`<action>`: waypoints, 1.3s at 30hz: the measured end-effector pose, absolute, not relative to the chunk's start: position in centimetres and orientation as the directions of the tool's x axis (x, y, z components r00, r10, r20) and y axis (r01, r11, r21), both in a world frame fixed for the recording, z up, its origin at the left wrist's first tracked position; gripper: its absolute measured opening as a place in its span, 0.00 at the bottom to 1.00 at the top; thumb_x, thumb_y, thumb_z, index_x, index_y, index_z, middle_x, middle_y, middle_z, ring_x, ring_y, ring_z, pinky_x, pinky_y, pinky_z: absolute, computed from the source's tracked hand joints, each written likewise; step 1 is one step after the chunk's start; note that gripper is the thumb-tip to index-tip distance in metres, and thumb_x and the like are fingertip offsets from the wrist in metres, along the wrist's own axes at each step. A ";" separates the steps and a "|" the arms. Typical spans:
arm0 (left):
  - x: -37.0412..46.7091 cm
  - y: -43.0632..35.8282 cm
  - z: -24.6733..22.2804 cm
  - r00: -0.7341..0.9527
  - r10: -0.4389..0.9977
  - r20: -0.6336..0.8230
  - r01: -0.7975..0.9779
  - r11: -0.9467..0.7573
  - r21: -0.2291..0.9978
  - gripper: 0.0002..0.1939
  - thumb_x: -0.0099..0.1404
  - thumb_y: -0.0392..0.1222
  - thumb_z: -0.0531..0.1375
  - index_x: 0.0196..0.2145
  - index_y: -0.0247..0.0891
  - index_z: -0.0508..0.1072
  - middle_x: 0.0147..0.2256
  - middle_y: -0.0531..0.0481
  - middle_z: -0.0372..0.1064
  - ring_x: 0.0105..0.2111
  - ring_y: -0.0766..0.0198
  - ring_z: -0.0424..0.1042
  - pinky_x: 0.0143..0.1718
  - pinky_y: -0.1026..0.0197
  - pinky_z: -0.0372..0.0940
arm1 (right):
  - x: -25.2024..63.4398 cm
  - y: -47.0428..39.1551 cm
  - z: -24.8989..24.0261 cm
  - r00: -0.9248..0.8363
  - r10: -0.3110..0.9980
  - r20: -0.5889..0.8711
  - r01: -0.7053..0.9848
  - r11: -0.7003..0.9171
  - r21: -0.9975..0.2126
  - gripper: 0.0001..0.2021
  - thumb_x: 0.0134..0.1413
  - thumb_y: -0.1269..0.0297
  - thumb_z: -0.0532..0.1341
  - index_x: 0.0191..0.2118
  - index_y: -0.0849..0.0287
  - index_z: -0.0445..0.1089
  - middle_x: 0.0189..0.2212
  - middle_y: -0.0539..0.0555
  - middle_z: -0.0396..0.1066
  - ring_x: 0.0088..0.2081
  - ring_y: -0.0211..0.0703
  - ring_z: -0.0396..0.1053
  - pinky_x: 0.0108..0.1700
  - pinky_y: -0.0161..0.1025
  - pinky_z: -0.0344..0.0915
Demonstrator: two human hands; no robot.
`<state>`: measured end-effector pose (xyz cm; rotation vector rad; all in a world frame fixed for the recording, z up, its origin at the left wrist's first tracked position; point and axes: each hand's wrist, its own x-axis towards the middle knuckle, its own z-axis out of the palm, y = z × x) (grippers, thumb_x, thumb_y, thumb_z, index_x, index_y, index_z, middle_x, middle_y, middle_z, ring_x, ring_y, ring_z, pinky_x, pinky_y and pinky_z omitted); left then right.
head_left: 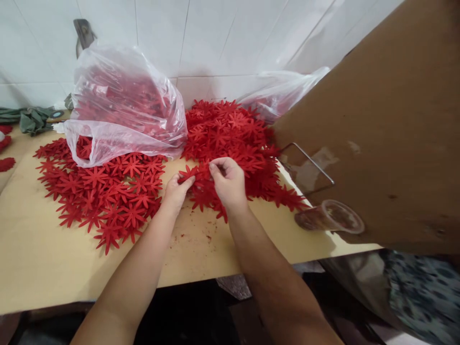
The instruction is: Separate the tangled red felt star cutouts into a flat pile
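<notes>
My left hand (pixel 177 190) pinches a red flower cutout (pixel 189 173) with long narrow petals between thumb and fingers. Close beside it, my right hand (pixel 229 181) is closed at the edge of the right-hand pile of red flower cutouts (pixel 230 134). Its thumb and forefinger press together, and what lies between them is too small to make out. To the left of my hands spreads another pile of red flower cutouts (pixel 108 191), flat on the table.
A clear plastic bag (pixel 125 100) full of red pieces stands behind the left pile, another plastic bag (pixel 280 91) behind the right. A large cardboard sheet (pixel 388 124) leans at right, by a clear plastic cup (pixel 323 216). Dark green cloth (pixel 34 120) lies far left on the table (pixel 43 268).
</notes>
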<state>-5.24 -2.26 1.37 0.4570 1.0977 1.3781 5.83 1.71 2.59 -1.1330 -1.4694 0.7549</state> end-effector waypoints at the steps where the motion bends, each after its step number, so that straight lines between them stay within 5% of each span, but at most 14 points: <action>1: -5.3 -2.3 1.5 -0.157 0.920 -0.358 -0.557 0.216 0.802 0.09 0.52 0.35 0.61 0.33 0.35 0.68 0.25 0.53 0.70 0.24 0.69 0.69 0.40 0.57 0.65 | 6.7 2.3 2.9 0.066 0.919 0.388 0.274 0.357 -0.893 0.04 0.47 0.64 0.56 0.27 0.59 0.62 0.23 0.50 0.63 0.26 0.37 0.62 0.32 0.41 0.64; 5: -5.3 -2.5 1.6 -0.110 0.924 -0.367 -0.563 0.247 0.789 0.08 0.54 0.34 0.60 0.34 0.35 0.69 0.27 0.52 0.71 0.25 0.69 0.69 0.39 0.59 0.65 | 10.8 4.7 5.2 0.249 0.764 0.595 0.561 0.387 -0.732 0.04 0.46 0.66 0.56 0.29 0.59 0.66 0.29 0.54 0.66 0.34 0.44 0.65 0.42 0.48 0.62; 8: -5.3 -2.3 1.2 -0.064 0.929 -0.365 -0.560 0.269 0.784 0.07 0.55 0.35 0.58 0.34 0.36 0.70 0.28 0.52 0.72 0.26 0.69 0.70 0.39 0.59 0.64 | 11.8 4.1 6.7 0.180 0.700 0.691 0.742 0.365 -0.563 0.05 0.46 0.65 0.58 0.31 0.57 0.69 0.34 0.56 0.68 0.43 0.49 0.64 0.50 0.53 0.56; 13: -5.5 -1.5 0.0 -0.056 0.952 -0.302 -0.582 0.214 0.784 0.07 0.53 0.34 0.60 0.33 0.34 0.72 0.29 0.51 0.73 0.30 0.68 0.71 0.44 0.59 0.62 | 7.4 -0.8 4.4 -0.251 0.862 0.440 0.611 0.494 -0.619 0.12 0.46 0.55 0.59 0.30 0.59 0.67 0.28 0.56 0.67 0.32 0.45 0.66 0.37 0.45 0.64; 21: -5.9 -1.9 0.6 -0.006 0.924 -0.382 -0.580 0.308 0.754 0.06 0.57 0.37 0.57 0.33 0.34 0.72 0.24 0.52 0.70 0.25 0.69 0.69 0.39 0.58 0.65 | 5.5 -1.5 1.6 -0.302 0.833 0.463 0.692 0.526 -0.495 0.08 0.44 0.66 0.59 0.34 0.60 0.66 0.33 0.58 0.64 0.39 0.49 0.63 0.42 0.48 0.62; 24: -5.8 -2.1 1.2 0.028 0.916 -0.401 -0.573 0.344 0.744 0.05 0.58 0.36 0.56 0.32 0.34 0.71 0.24 0.51 0.71 0.25 0.69 0.69 0.35 0.60 0.67 | 6.6 -0.7 1.9 -0.299 0.838 0.456 0.630 0.532 -0.566 0.05 0.49 0.65 0.56 0.32 0.59 0.67 0.31 0.57 0.66 0.37 0.46 0.65 0.41 0.46 0.63; 28: -5.8 -2.3 1.5 0.027 0.917 -0.398 -0.555 0.344 0.757 0.06 0.58 0.36 0.56 0.33 0.34 0.71 0.29 0.48 0.73 0.28 0.67 0.72 0.34 0.61 0.67 | 8.5 0.6 2.9 -0.087 0.906 0.413 0.527 0.394 -0.753 0.08 0.50 0.60 0.55 0.28 0.59 0.65 0.24 0.51 0.66 0.27 0.39 0.64 0.33 0.39 0.62; 34: -5.8 -2.2 1.3 0.031 0.926 -0.377 -0.535 0.334 0.776 0.08 0.58 0.37 0.57 0.36 0.34 0.71 0.32 0.47 0.74 0.29 0.67 0.73 0.34 0.62 0.68 | 12.0 4.0 4.5 0.144 0.917 0.373 0.520 0.251 -0.817 0.23 0.49 0.47 0.53 0.15 0.56 0.49 0.12 0.44 0.48 0.17 0.32 0.47 0.22 0.34 0.48; 39: -5.6 -2.1 1.4 0.030 0.930 -0.367 -0.494 0.333 0.803 0.07 0.57 0.37 0.57 0.34 0.34 0.71 0.31 0.47 0.74 0.27 0.67 0.73 0.34 0.62 0.68 | 14.2 8.4 3.9 0.252 0.910 0.330 0.542 0.150 -0.827 0.19 0.48 0.45 0.52 0.23 0.58 0.60 0.19 0.50 0.62 0.22 0.36 0.59 0.28 0.38 0.59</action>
